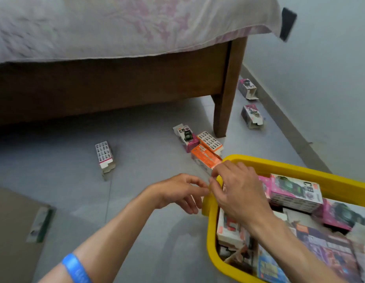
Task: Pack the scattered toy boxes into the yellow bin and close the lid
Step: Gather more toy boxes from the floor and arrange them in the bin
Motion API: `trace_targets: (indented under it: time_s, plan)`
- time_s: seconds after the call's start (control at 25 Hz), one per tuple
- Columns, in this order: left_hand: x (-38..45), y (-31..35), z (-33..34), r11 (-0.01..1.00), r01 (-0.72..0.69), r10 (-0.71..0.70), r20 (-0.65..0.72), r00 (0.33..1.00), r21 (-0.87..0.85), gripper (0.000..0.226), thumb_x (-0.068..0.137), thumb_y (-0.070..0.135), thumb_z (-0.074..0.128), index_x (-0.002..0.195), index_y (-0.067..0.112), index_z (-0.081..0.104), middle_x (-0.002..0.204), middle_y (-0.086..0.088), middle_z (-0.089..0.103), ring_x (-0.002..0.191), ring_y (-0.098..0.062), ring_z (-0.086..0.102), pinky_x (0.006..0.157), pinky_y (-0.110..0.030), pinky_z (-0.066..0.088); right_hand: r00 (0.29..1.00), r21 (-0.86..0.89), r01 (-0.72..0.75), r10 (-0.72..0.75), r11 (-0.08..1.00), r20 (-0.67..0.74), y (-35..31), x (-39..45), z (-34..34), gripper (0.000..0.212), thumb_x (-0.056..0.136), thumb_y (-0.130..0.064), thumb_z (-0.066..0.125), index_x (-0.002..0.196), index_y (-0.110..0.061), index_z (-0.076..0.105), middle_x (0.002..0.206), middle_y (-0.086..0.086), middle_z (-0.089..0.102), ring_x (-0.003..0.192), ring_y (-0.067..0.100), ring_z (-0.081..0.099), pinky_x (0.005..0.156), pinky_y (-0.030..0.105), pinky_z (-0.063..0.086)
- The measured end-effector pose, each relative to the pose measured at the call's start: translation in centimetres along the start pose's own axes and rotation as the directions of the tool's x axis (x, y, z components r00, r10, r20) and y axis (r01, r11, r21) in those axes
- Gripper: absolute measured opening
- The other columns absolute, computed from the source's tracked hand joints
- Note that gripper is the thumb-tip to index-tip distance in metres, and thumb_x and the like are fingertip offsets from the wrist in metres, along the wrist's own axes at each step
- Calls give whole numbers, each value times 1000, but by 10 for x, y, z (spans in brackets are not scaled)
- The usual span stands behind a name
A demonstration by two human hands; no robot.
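From the head view, the right hand (236,190) reaches across the near-left corner of the yellow bin (300,167) and its curled fingers (220,170) pinch the near end of the orange box (205,158), which lies on the floor (147,156) just outside the bin's rim, at about 10 o'clock from the hand. The left hand (177,193) hovers just beside it at 9 o'clock, fingers loosely curled and holding nothing, its fingertips close to the right hand's; whether they touch is unclear. To do this step well, I judge the pinch should move deeper along the box so it does not swing or slip, then the box should be lifted over the rim and laid flat in a gap, since the bin already looks crowded with pink and purple boxes and the lid must shut later. No lid is in view. Touching the orange box at 12 o'clock lie a white patterned box (211,140) and a pink-sided box (185,137), which may shift when it is pulled. Other boxes wait: one white box (104,157) well apart at 9 o'clock, and two boxes (252,117) past the bed leg (224,94) near the wall at 1 o'clock. The bed (116,23) overhangs the floor behind.
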State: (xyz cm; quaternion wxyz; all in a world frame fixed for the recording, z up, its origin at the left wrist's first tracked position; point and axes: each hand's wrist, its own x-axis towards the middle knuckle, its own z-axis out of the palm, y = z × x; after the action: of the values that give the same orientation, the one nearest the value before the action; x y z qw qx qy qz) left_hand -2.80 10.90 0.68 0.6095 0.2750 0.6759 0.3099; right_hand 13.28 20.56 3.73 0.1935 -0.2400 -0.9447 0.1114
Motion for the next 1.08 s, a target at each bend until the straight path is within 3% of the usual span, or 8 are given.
trace_targets:
  time_s: [0.12, 0.28, 0.48, 0.6, 0.68, 0.84, 0.96, 1.08]
  plan:
    - [-13, -47, -59, 996, 30, -60, -405, 912, -79, 20, 93, 30, 65, 106, 15, 67, 94, -10, 73, 70, -18, 69, 65, -28, 54, 984, 87, 89, -101, 992, 149, -30, 41, 35, 15, 85, -33, 59, 87, -20, 65, 91, 3, 69, 85, 28, 62, 69, 36, 43]
    - [-13, -107, -160, 919, 350, -60, -810, 583, 184, 26, 88, 23, 65, 114, 22, 66, 117, -8, 67, 102, -28, 63, 87, -32, 51, 814, -38, 66, -32, 997, 580, -55, 99, 104, 34, 91, -39, 56, 120, -21, 59, 121, 6, 61, 111, 29, 57, 90, 39, 48]
    - [9, -147, -241, 681, 618, -61, -811, 582, 393, 78, 92, 33, 57, 154, 44, 10, 161, -11, 10, 137, -39, 27, 106, -50, 35, 673, -444, -133, 409, 886, 616, -36, 135, 151, 66, 90, -28, 58, 148, -22, 27, 156, 20, 24, 130, 44, 42, 102, 53, 43]
    - [19, -163, -268, 696, 634, -157, -791, 592, 336, 75, 96, 46, 51, 154, 47, 4, 160, -13, 9, 142, -41, 19, 111, -56, 28, 537, -580, -258, 614, 773, 578, -19, 137, 166, 71, 93, -25, 53, 153, -28, 14, 162, 24, -3, 137, 52, 29, 108, 60, 33]
    - [20, -168, -277, 716, 609, -165, -763, 624, 343, 72, 95, 45, 53, 153, 45, 10, 149, -15, 25, 135, -42, 28, 111, -53, 31, 530, -596, -240, 617, 766, 581, -17, 133, 173, 69, 96, -24, 50, 154, -24, 12, 158, 31, 11, 136, 51, 34, 109, 57, 34]
    - [29, -162, -259, 742, 533, -23, -779, 626, 407, 55, 92, 46, 58, 141, 29, 39, 136, -18, 34, 120, -40, 43, 100, -49, 43, 687, -604, -207, 554, 770, 471, -20, 123, 177, 53, 93, -24, 52, 141, -16, 31, 131, 21, 51, 122, 39, 50, 102, 51, 42]
    - [36, -165, -240, 789, 488, 88, -856, 510, 372, 46, 92, 32, 65, 129, 9, 52, 128, -22, 43, 108, -42, 50, 85, -46, 49, 578, -410, -337, 530, 847, 621, -27, 116, 178, 68, 83, -31, 70, 135, -15, 30, 127, 15, 49, 117, 34, 55, 91, 41, 49]
    - [42, -168, -246, 879, 417, 8, -882, 472, 232, 80, 79, 28, 82, 143, 12, 37, 129, -22, 47, 115, -43, 52, 92, -45, 47, 519, -36, -598, 421, 801, 744, -33, 117, 172, 75, 71, -39, 80, 126, -21, 33, 120, 7, 53, 108, 28, 60, 86, 37, 51]
